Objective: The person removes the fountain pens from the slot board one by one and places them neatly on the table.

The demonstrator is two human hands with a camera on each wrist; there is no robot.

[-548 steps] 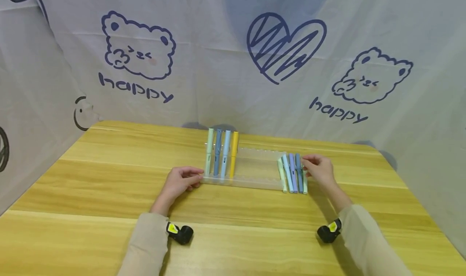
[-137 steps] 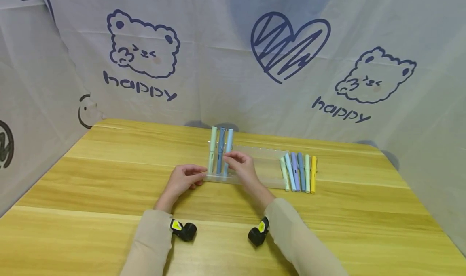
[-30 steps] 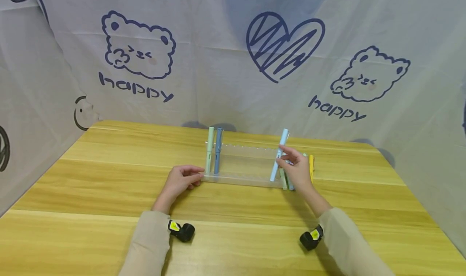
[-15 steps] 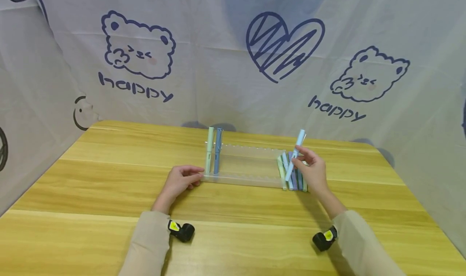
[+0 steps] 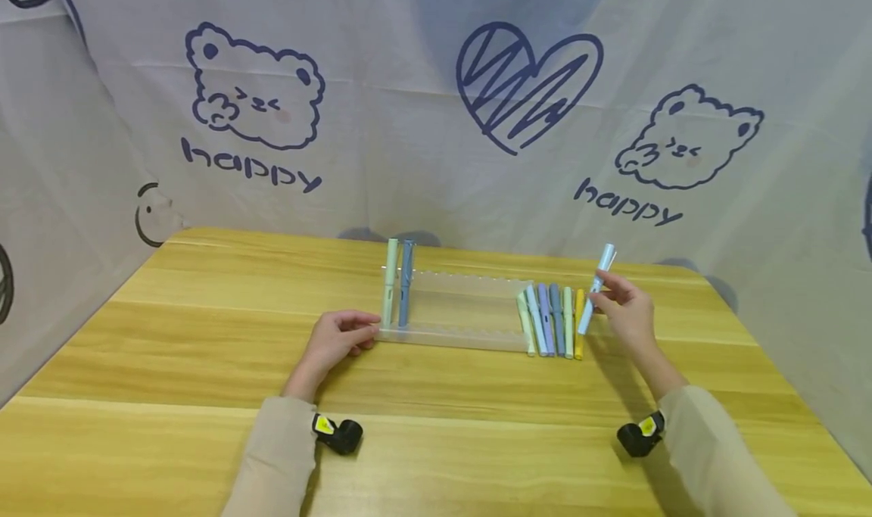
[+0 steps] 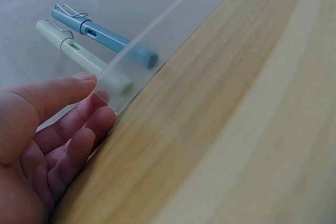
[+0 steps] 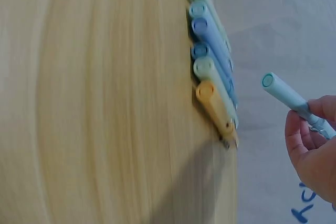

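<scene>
Light-blue pen (image 5: 594, 290) — in right hand (image 5: 630, 316), just beside 6 lying pens (image 5: 552, 322)

table (image 5: 204, 365): smooth wood | rack (image 5: 463, 305): frosted plastic | backdrop (image 5: 409, 161): cloth

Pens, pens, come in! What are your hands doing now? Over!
Left hand rests open against the clear pen rack. Right hand pinches light blue pen, tilted, above the table. Six pens lying beside it; nothing in the way.
</scene>
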